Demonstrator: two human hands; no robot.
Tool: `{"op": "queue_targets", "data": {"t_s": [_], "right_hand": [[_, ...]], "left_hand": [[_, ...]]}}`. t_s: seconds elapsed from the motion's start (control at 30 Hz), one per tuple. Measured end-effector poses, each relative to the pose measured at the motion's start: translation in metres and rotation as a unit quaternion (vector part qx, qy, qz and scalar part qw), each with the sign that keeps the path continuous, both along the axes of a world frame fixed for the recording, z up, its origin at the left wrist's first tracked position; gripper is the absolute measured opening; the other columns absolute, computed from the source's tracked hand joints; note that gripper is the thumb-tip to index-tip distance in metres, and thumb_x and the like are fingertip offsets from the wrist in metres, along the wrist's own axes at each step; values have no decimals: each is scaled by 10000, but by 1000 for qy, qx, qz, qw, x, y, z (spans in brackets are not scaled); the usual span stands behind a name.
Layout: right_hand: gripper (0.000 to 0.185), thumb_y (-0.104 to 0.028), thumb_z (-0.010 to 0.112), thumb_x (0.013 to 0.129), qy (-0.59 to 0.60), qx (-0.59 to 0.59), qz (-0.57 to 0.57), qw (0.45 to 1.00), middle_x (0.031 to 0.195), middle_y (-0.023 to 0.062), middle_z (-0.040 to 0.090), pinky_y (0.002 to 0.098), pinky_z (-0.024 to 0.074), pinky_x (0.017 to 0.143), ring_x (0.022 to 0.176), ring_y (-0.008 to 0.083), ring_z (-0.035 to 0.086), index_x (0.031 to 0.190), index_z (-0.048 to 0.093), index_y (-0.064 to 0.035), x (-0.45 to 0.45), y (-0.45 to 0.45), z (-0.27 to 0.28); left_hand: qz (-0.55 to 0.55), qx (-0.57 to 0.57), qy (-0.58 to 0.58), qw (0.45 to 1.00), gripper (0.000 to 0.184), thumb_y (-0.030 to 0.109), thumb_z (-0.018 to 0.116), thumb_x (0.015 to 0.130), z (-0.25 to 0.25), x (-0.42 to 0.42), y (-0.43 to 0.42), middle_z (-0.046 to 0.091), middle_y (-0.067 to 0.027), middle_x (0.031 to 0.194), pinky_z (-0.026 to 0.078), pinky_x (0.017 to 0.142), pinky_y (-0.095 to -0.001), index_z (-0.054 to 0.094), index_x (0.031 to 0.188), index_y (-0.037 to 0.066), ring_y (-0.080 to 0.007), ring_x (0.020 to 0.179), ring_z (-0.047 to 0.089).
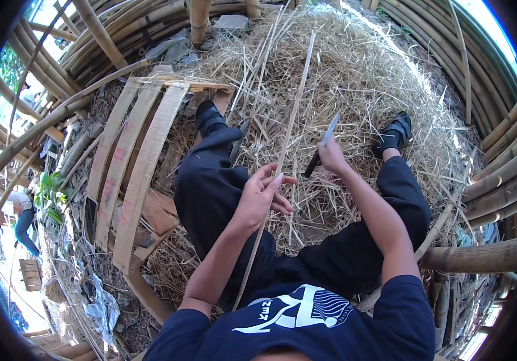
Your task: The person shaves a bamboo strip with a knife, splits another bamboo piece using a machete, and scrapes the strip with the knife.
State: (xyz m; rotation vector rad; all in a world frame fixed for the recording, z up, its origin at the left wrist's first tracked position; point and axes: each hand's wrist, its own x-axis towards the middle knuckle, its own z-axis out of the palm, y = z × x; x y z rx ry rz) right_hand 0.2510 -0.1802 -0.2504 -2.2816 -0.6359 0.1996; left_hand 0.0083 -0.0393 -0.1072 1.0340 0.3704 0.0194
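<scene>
A long, thin bamboo strip (295,111) slants from my lap up over the pile of shavings. My left hand (259,197) holds it about midway, with the thumb against the strip and the other fingers loosely curled. To the right of the strip, my right hand (333,157) grips a knife (331,128) by its dark handle. The blade points up and away from me, and it appears apart from the strip. Both hands are between my spread legs, above the shavings.
Pale bamboo shavings (355,72) cover the ground around my feet. A slatted wooden pallet (150,150) leans at my left. Bamboo poles (481,256) are stacked along both sides. Another person (25,219) is bent over at the far left.
</scene>
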Motion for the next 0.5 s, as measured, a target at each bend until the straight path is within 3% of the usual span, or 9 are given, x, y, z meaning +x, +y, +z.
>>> {"op": "queue_targets", "data": {"t_s": [0.07,0.1,0.13,0.17,0.23,0.27,0.37,0.5], "right_hand": [[250,-120,413,911,303,161,-68,937,774,212,581,474,566,694,780,380,666,1116,361,14,-3,13,75],[183,-77,382,917,383,241,-76,889,683,110,498,475,596,679,686,295,663,1081,344,-6,1,19,98],[137,-88,401,924,411,299,-110,854,651,60,450,436,571,592,558,227,587,1039,357,-26,6,22,109],[137,-88,401,924,410,296,-108,856,651,60,450,436,571,592,558,227,587,1039,357,-26,9,23,123],[148,-156,501,932,463,291,-108,830,632,21,431,273,360,419,450,99,392,971,437,-28,11,23,152],[148,-156,501,932,463,288,-104,832,632,21,431,273,360,419,450,99,392,971,437,-28,10,22,164],[372,-350,627,911,468,194,40,861,581,-29,399,211,260,356,386,32,314,980,535,4,-5,23,179],[302,-299,644,909,473,155,89,863,537,-43,396,223,254,363,380,45,339,884,562,-9,-32,33,169]], "left_hand": [[15,-7,-9,1000,396,122,432,996,-1,1,-2,607,-220,1092,580,536,-270,313,1336,-41,-210,637,678],[19,-10,-10,1000,396,122,432,996,-2,1,-2,607,-220,1092,580,536,-270,313,1336,-41,-210,637,678],[18,-11,-1,1000,368,126,435,996,-3,1,-1,612,-216,1070,583,554,-272,356,1315,-42,-209,655,681],[16,-12,7,1000,345,130,437,997,-3,2,-1,618,-212,1049,586,572,-274,399,1294,-43,-208,673,685],[19,-14,4,1000,334,137,440,998,-2,3,-2,623,-207,1023,587,572,-274,419,1278,-45,-207,668,684],[21,-14,4,1000,326,144,442,1000,-2,3,-2,628,-203,997,588,572,-275,440,1262,-48,-206,664,684],[30,-6,2,1000,332,158,442,1002,-5,6,-5,639,-192,965,586,551,-275,441,1266,-43,-209,634,681],[26,16,26,999,360,183,453,1001,0,9,-10,648,-174,960,568,492,-265,432,1292,-26,-208,579,673]]}}
